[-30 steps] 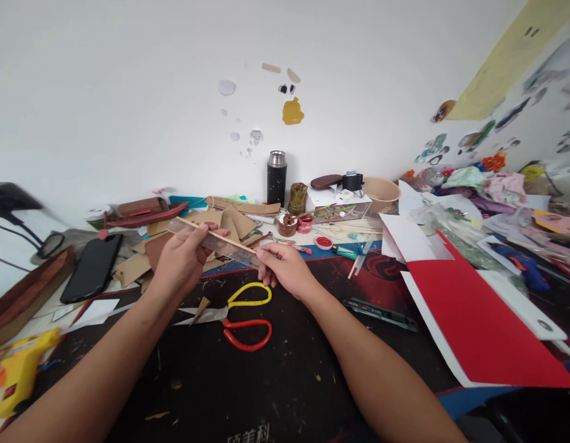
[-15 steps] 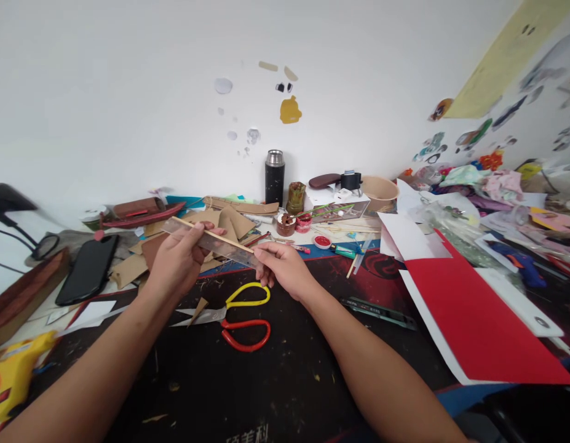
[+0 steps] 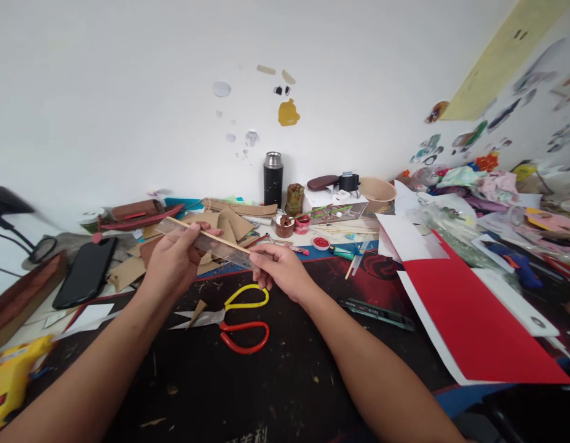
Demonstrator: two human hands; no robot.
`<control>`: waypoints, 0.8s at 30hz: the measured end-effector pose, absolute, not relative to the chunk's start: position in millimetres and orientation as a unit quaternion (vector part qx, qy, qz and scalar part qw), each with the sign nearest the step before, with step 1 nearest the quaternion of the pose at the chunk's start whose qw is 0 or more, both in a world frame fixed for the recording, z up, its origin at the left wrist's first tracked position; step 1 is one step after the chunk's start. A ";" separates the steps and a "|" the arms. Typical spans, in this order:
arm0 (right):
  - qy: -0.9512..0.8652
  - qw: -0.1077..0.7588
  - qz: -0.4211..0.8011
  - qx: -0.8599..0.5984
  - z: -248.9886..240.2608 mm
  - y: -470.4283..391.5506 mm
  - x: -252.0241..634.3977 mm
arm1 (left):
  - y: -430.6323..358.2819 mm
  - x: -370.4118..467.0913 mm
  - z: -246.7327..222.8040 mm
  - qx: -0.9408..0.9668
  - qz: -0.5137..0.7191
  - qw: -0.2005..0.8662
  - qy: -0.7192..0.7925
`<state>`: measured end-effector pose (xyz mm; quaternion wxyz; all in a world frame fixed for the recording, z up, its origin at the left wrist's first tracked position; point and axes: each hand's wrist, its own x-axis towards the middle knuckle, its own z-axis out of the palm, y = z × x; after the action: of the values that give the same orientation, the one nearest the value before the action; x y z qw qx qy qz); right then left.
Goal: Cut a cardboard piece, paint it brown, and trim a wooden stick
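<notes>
Between my two hands a clear ruler (image 3: 224, 251) is held up above the desk, tilted down toward the right. A thin wooden stick (image 3: 220, 239) lies along its upper edge. My left hand (image 3: 176, 253) is closed around the ruler and stick near their left end, thumb on top. At the right end, my right hand (image 3: 281, 269) pinches both between thumb and fingers. Below them, scissors (image 3: 213, 318) with one yellow and one red handle lie on the black mat (image 3: 248, 394), a small brown scrap across the blades.
A utility knife (image 3: 377, 314) and red card (image 3: 478, 320) lie to the right. A black phone (image 3: 85, 272) and yellow glue gun (image 3: 17, 375) are on the left. Cardboard pieces (image 3: 236, 223), paint jars (image 3: 285, 226) and a black flask (image 3: 273, 181) stand along the back.
The view has shifted very slightly. Both hands keep their grip on the ruler and stick, with almost no movement.
</notes>
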<state>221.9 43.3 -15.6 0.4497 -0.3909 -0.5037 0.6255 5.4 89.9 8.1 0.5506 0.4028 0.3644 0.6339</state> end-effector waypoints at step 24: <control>-0.520 0.442 0.628 -0.374 -11.3 40.5 220.3 | 92.3 2.5 12.4 0.402 0.641 0.547 0.358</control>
<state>220.3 40.5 -11.3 0.4418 -0.3737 -0.5198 0.6285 2.5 92.3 12.4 0.5474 0.4024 0.3580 0.6405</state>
